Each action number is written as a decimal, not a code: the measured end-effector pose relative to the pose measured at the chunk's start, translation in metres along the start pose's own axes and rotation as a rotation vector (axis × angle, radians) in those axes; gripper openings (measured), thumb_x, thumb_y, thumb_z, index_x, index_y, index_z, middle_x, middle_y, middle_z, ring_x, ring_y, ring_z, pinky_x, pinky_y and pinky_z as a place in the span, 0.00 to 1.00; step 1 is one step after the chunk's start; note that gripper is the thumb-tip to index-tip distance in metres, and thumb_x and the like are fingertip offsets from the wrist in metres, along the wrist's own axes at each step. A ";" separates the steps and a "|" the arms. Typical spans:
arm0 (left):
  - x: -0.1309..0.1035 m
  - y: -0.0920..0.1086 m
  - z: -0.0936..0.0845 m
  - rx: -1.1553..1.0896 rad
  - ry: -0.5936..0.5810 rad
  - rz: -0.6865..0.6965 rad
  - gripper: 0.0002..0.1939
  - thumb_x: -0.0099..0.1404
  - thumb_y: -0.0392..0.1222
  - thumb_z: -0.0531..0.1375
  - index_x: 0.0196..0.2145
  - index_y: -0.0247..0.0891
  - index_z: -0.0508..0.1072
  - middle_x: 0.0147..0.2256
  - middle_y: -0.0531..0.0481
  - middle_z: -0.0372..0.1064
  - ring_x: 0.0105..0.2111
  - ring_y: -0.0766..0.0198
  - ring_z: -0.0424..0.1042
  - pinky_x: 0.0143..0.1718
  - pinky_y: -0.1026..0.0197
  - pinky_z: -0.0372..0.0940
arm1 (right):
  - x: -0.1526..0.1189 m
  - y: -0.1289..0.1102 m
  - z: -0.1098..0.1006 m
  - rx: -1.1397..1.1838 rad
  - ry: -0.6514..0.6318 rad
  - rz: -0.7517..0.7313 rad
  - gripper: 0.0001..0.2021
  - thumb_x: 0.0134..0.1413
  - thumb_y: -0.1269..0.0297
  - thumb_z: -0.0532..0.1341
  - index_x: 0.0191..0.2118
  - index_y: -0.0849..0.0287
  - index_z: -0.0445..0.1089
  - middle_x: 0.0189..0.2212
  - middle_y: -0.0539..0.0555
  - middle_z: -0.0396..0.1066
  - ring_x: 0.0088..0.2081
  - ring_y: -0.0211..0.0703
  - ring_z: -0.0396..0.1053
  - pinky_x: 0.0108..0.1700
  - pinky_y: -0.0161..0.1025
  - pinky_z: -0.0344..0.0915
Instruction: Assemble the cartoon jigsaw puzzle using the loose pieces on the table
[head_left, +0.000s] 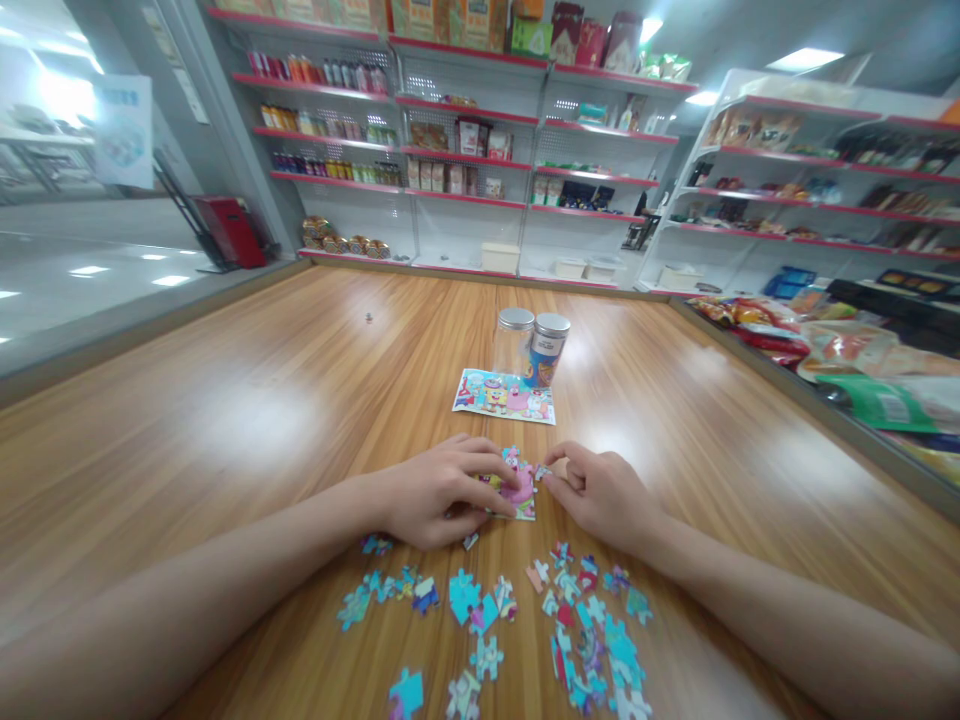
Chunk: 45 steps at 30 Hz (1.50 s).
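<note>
My left hand [450, 488] rests with spread fingers on a small joined section of puzzle [519, 492], pink and yellow in colour, covering its left part. At the right edge of that section, my right hand [592, 495] pinches a small puzzle piece [543, 472] between thumb and index finger. Loose puzzle pieces [464, 595], mostly light blue, lie scattered on the wooden table nearer to me, below both hands. Beyond the hands, a printed picture sheet [504, 397] with cartoon figures lies flat.
A clear jar [514, 340] and a blue labelled can [549, 350], both with silver lids, stand at the sheet's back edge. A tiny object [368, 318] lies far left on the table [315, 350]. Bagged snacks [847, 350] lie beyond the right edge; stocked shelves stand behind.
</note>
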<state>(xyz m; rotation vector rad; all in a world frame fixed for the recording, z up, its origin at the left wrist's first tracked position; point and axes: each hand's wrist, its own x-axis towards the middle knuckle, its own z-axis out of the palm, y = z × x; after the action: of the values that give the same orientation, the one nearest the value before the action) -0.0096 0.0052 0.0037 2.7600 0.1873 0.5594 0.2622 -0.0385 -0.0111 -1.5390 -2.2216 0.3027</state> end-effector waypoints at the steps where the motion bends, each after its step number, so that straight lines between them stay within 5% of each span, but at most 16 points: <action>1: 0.000 0.001 0.000 0.005 -0.002 -0.001 0.21 0.63 0.30 0.60 0.52 0.45 0.77 0.54 0.44 0.73 0.51 0.52 0.69 0.55 0.47 0.66 | 0.000 0.000 0.000 -0.003 -0.002 0.000 0.09 0.63 0.59 0.59 0.44 0.56 0.72 0.18 0.43 0.63 0.21 0.38 0.61 0.29 0.35 0.51; 26: 0.002 0.001 0.001 0.010 -0.033 -0.033 0.19 0.64 0.32 0.60 0.51 0.45 0.77 0.55 0.45 0.71 0.51 0.52 0.67 0.55 0.46 0.65 | 0.001 0.000 0.000 0.001 -0.004 -0.014 0.11 0.63 0.58 0.59 0.43 0.55 0.76 0.18 0.45 0.64 0.22 0.38 0.65 0.29 0.36 0.52; 45: 0.001 0.000 0.002 -0.013 -0.001 -0.030 0.18 0.65 0.33 0.60 0.51 0.46 0.77 0.54 0.45 0.72 0.50 0.53 0.68 0.54 0.48 0.65 | -0.002 0.000 -0.002 0.060 0.011 -0.096 0.12 0.58 0.68 0.57 0.42 0.54 0.78 0.15 0.43 0.59 0.18 0.35 0.57 0.28 0.35 0.52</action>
<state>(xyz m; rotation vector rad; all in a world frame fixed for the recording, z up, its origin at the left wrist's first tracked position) -0.0075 0.0044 0.0023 2.7405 0.2230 0.5493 0.2640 -0.0401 -0.0101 -1.3953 -2.2484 0.3285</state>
